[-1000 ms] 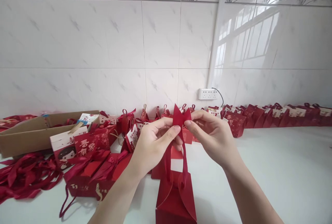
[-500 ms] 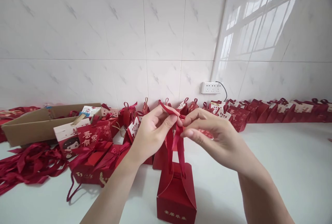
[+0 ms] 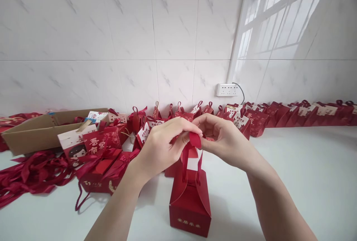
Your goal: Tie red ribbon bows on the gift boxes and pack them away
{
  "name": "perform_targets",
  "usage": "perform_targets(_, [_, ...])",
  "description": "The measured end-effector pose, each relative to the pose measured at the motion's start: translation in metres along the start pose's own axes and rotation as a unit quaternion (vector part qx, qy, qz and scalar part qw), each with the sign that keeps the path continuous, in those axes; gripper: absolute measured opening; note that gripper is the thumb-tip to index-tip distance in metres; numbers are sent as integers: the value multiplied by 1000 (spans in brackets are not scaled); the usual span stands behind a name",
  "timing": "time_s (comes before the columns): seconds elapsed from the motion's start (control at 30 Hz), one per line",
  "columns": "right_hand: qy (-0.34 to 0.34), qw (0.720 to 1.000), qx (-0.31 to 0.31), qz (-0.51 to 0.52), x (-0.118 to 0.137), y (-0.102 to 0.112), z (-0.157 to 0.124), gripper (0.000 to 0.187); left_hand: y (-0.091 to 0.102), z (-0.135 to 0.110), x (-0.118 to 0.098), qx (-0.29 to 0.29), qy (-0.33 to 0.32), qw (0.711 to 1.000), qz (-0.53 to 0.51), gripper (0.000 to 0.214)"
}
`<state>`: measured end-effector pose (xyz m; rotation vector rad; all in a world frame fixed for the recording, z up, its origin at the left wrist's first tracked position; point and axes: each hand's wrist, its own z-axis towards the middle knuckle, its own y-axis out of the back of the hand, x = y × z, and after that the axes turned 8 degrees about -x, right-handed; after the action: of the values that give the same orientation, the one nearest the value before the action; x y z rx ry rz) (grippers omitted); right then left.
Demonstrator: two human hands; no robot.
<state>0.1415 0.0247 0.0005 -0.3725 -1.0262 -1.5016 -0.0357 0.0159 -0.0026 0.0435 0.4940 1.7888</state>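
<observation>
Pinching red ribbon (image 3: pixel 195 140), left hand (image 3: pixel 163 146) and right hand (image 3: pixel 230 144) meet, grips closed — a rounded fold replacing earlier upright tips.

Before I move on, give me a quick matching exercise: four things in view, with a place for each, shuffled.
Things:
1. handle ribbon
2. cardboard box
3. power socket
4. foremost red box

Places:
A. against the tiled wall
B. on the white table, below the hands
C. between the left hand and right hand
D. far left, behind loose ribbons

Pairs: 1-C; 2-D; 3-A; 4-B.
</observation>
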Motion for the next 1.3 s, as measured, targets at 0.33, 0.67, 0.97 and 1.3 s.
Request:
perform_targets(0.33, [-2, 996, -52, -68, 6, -7, -1, 21, 0, 0, 1, -7, 15, 1000, 3, 19])
perform_targets(0.67, [-22, 993, -90, 78, 4, -1, 0, 24, -1, 1, -5, -50, 73, 996, 12, 15])
perform_targets(0.97, [-83, 923, -338, 164, -29, 0, -31, 27, -3, -51, 11, -236, 338, 873, -263, 9])
perform_targets(1.3, [-234, 837, -436, 233, -65, 36, -118, 31, 34, -129, 7, -216, 545, 809, -43, 19])
